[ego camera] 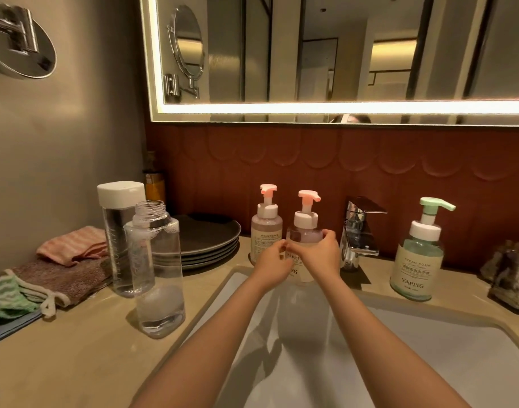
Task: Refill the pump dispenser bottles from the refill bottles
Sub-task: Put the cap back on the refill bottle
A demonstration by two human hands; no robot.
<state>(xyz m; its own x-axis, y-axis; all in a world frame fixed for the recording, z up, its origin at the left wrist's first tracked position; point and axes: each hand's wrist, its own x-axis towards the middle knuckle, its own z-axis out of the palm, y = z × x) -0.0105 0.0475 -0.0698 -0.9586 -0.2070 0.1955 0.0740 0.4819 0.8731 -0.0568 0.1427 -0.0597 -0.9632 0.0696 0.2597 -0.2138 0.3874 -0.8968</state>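
At the centre of the frame, the nearer pink pump bottle (305, 231) stood at the sink's (429, 334) far rim; the right hand (321, 251) curled round its shoulder; the left hand (271, 262) gripped its lower side; a second pink pump bottle (265, 231) stood just behind, leftward; an uncapped refill bottle (158, 260) and a capped refill bottle (120, 231) stood at left.

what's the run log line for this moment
left hand: grips nearer pink pump bottle | right hand: grips same bottle | pump head: on | uncapped refill bottle: on counter, untouched
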